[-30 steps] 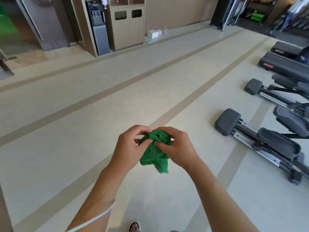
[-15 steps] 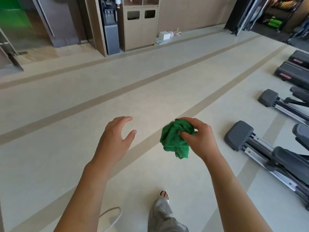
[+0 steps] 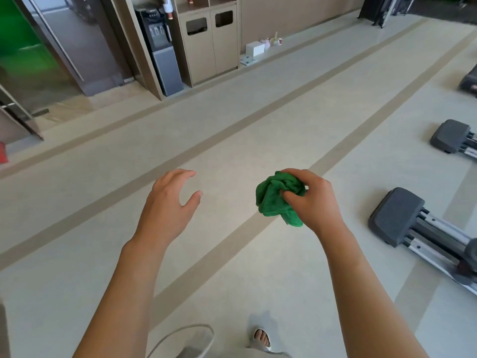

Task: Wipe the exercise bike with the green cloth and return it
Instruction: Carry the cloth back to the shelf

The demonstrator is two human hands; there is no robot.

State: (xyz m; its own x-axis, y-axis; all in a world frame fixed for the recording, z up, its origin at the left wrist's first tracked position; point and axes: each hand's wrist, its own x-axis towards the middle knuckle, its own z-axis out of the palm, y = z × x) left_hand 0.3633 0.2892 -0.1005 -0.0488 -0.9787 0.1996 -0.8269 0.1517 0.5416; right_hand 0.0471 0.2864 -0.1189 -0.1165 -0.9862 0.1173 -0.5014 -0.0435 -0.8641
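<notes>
A: We see the right hand (image 3: 313, 200) clamped around the green cloth (image 3: 277, 196), which is bunched into a ball, with a loose corner hanging below the fist.

B: And the left hand (image 3: 167, 205) holds nothing; we see its fingers spread and curled, well apart from the cloth, to its left. Both hands hover above the floor (image 3: 232, 140).

A: Is there any writing we can read?

B: None. We make out no brand or label on anything; the far things are too small.

A: The floor is pale, crossed by darker tan stripes (image 3: 258, 228), one of which passes under the cloth. Right of the cloth we see the grey end caps and metal rails of an exercise machine (image 3: 397, 215), and a second machine (image 3: 451, 136) beyond it.

B: Far beyond the cloth, against the wall, stands a beige cabinet (image 3: 211, 42) with two dark slots in its doors; what is inside we cannot tell. Just left of it is a dark water dispenser (image 3: 160, 47), and right of it a small white box (image 3: 255, 48) on the floor.

A: Far left of the cloth there is a glass door (image 3: 33, 60) with a green tint. Below the cloth we see a sandalled foot (image 3: 262, 337).
</notes>
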